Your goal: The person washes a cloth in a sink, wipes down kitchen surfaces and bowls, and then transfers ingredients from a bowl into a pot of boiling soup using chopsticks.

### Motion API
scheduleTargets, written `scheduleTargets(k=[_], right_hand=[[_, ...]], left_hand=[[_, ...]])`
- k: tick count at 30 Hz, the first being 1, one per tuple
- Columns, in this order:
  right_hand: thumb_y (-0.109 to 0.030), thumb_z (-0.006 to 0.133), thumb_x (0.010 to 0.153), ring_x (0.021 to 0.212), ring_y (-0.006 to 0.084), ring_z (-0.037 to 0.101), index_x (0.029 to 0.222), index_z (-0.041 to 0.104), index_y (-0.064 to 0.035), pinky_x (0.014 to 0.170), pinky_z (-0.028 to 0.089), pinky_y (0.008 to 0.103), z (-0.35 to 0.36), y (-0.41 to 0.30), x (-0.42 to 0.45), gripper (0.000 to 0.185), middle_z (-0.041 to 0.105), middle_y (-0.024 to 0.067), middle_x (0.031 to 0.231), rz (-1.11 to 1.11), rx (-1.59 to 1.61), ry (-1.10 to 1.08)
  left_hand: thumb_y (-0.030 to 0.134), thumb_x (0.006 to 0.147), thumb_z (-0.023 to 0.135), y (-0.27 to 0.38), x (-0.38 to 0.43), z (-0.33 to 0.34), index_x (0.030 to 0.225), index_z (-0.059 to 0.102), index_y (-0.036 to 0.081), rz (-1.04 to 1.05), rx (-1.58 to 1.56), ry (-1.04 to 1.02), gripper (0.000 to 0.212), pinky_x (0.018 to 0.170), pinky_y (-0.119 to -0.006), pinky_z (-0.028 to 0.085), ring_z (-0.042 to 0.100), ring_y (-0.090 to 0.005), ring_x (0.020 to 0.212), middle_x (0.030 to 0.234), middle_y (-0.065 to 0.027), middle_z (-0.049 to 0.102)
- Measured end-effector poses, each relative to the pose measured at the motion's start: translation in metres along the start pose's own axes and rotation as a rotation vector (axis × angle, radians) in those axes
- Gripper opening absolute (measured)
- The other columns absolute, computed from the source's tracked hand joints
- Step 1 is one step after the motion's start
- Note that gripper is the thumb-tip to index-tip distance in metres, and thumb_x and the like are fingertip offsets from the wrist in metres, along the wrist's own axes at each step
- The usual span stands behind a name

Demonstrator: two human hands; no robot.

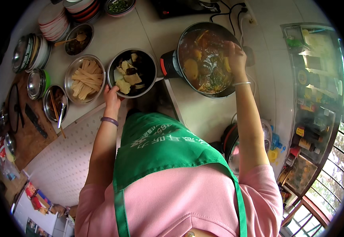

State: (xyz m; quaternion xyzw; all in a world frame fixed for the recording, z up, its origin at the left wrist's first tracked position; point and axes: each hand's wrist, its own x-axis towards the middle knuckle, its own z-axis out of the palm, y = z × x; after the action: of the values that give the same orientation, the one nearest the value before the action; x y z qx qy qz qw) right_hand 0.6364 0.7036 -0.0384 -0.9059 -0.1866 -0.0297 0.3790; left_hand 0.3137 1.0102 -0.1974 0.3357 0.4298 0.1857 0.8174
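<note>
My left hand point(112, 99) grips the near-left rim of a stainless steel bowl point(152, 84). Pale chunks of food point(130, 77), perhaps tofu, and dark pieces lie inside it. To the right stands a wide pot point(229, 95) of reddish-brown broth with yellow slices point(190, 68) and leafy greens point(213, 75). My right hand point(237, 57) is over the pot's right side with its fingers bunched downward. Whether anything is between those fingertips cannot be made out. Under the pot's left side shows a black appliance point(171, 63) with a red edge.
Left of the steel bowl sit a bowl of flat beige strips point(86, 77), a bowl of dark sauce point(78, 44) with a spoon, and a bowl with chopsticks point(53, 103). Stacked bowls point(53, 22) stand behind. A knife point(35, 121) lies on a wooden surface. Power cords point(231, 17) run behind the pot.
</note>
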Motion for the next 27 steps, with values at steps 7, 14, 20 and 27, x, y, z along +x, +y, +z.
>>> scheduleTargets(k=[7, 14, 20, 27], right_hand=[[-0.027, 0.047, 0.092, 0.060, 0.0100, 0.058, 0.092, 0.065, 0.0012, 0.054, 0.045, 0.0233, -0.017, -0.008, -0.022, 0.034, 0.065, 0.0057, 0.073, 0.180, 0.085, -0.136], [-0.025, 0.047, 0.092, 0.055, 0.0094, 0.056, 0.090, 0.064, 0.0023, 0.049, 0.042, 0.0216, -0.077, -0.047, -0.056, 0.032, 0.062, 0.0063, 0.071, 0.327, 0.257, -0.030], [-0.022, 0.048, 0.092, 0.048, 0.0097, 0.054, 0.091, 0.062, 0.0018, 0.042, 0.040, 0.0219, -0.113, -0.043, -0.088, 0.028, 0.059, 0.0067, 0.076, 0.374, 0.191, -0.048], [-0.025, 0.048, 0.093, 0.052, 0.0109, 0.057, 0.095, 0.061, 0.0021, 0.044, 0.046, 0.0217, -0.059, 0.013, -0.121, 0.031, 0.060, 0.0081, 0.078, 0.425, 0.352, 0.131]], left_hand=[[-0.008, 0.073, 0.043, 0.003, -0.004, 0.005, 0.109, 0.050, 0.003, -0.013, -0.003, -0.001, 0.038, 0.075, -0.043, 0.053, 0.059, -0.0278, 0.092, 0.104, -0.0118, 0.056], [-0.008, 0.073, 0.044, 0.007, -0.006, 0.008, 0.110, 0.049, 0.004, -0.010, 0.004, 0.024, 0.039, 0.071, -0.042, 0.054, 0.060, -0.0277, 0.089, 0.102, -0.0114, 0.057], [-0.007, 0.073, 0.046, 0.004, -0.002, 0.003, 0.110, 0.050, 0.005, -0.020, -0.011, 0.016, 0.039, 0.071, -0.043, 0.053, 0.059, -0.0273, 0.090, 0.102, -0.0106, 0.057], [-0.007, 0.072, 0.047, -0.006, 0.011, -0.005, 0.106, 0.052, 0.004, 0.057, -0.012, -0.026, 0.036, 0.070, -0.039, 0.052, 0.058, -0.0248, 0.087, 0.100, -0.0094, 0.057]])
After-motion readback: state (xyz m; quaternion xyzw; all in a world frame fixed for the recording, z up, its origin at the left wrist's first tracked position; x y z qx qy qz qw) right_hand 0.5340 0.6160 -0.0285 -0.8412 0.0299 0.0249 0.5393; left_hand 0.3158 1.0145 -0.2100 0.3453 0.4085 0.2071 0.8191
